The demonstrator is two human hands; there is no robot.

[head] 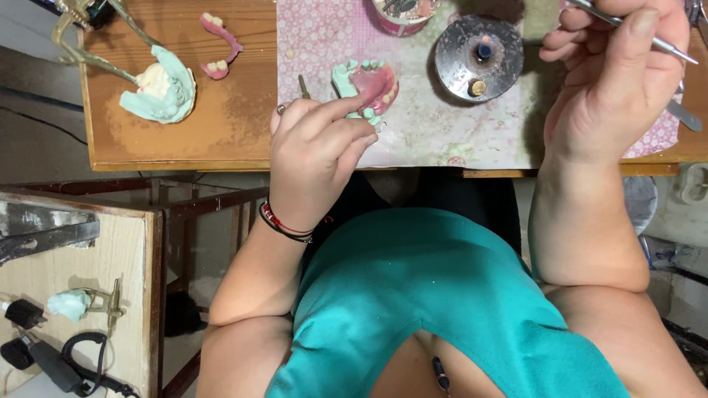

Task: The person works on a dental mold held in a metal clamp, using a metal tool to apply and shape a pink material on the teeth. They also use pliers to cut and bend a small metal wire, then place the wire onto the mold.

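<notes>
Top centre of the frame, the left hand [313, 158] rests on the counter [184, 140], fingers curled and the forefinger stretched out onto the denture [369, 87], a pink wax plate with teeth on a pale green cast. It touches the denture rather than gripping it. The denture lies on the pink patterned cloth [324, 37], just beside that fingertip.

Upper right, the right hand [616, 77] is closed around a thin metal tool [667, 46], pinched between thumb and fingers, its tip pointing toward the right edge. Just left of this hand sits a round metal burner [479, 55] with a small flame at its middle. A pink cup [402, 18] stands at the top edge, between denture and burner.

Upper left, a green cast [162, 92] sits in a brass frame, with a loose pink denture piece [221, 46] near it on bare wood.
</notes>
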